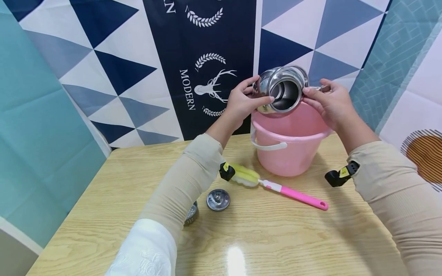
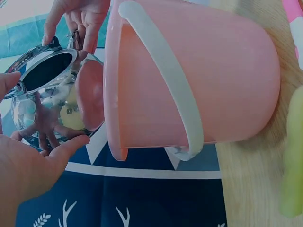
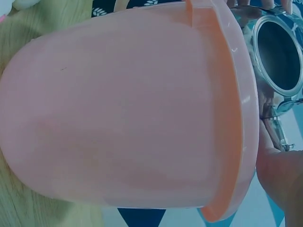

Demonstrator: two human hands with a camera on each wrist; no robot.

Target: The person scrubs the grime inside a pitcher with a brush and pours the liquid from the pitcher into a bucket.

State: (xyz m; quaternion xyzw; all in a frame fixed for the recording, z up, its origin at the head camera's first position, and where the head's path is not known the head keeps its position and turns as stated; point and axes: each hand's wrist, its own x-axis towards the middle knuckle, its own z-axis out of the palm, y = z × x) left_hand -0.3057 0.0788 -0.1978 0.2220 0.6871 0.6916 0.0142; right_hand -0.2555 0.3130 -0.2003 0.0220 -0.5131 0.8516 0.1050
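Note:
A shiny steel teapot, lidless, is tipped so its round mouth faces me. Both hands hold it above the rim of a pink bucket. My left hand grips its left side, thumb near the mouth and fingers behind the body. On the right, my right hand pinches a slim metal part that juts from the pot; whether this is spout or handle I cannot tell. The dark inside of the teapot shows in the left wrist view. Right fingertips are partly hidden in the right wrist view.
On the wooden table lies a brush with a yellow sponge head and pink handle. A round steel lid sits left of it. Beside that, a perforated steel strainer is half hidden by my left sleeve. Patterned cloth hangs behind.

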